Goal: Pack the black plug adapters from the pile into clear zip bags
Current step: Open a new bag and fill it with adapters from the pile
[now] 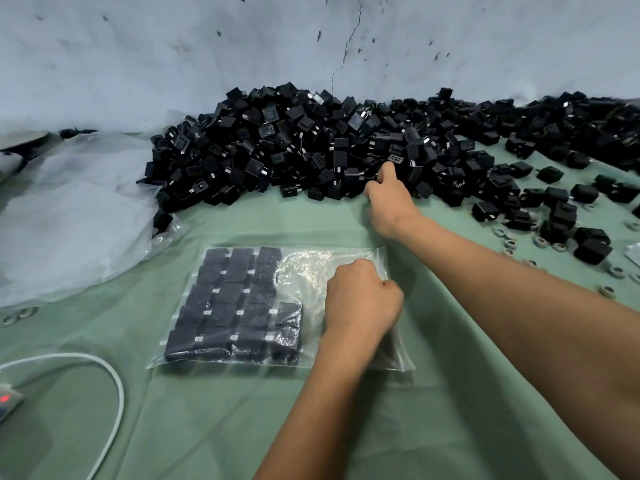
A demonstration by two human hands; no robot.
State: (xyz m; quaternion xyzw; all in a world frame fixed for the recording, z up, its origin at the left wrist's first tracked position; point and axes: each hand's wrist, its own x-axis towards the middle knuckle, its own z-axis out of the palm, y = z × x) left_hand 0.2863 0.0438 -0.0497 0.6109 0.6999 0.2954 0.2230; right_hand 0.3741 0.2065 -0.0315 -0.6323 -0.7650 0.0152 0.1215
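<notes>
While reaching into the pile (311,147) w/ right hand (389,195), mid-fill step on 1 clear zip bag (277,306). Right hand at pile's near edge, fingers curled down among black plug adapters (394,159); looks like pinching 1, but grip itself hidden behind knuckles, so can't tell for sure. Left hand (360,299) fisted on bag's open right side, fingers clamped on the film, prob holding mouth up & open. Bag flat on green tabletop (242,427), approx 3 full columns of adapters packed at left, 4th column begun at bottom; right part of bag unfilled. Pile heaped against wall (173,46), well apart from bag; loose adapters scattered far right, near small rings (616,271). Crumpled plastic sheet (69,220) at left; white cable (114,382) bottom left.

Judgement: roughly 2/3 through this bag. Next move calls for lifting 1 adapter clear of neighbours, carrying to bag mouth, sliding in atop 4th column, prongs oriented same as rest. Need left hand keeping mouth open; film slack, could fold shut or snag prongs.
</notes>
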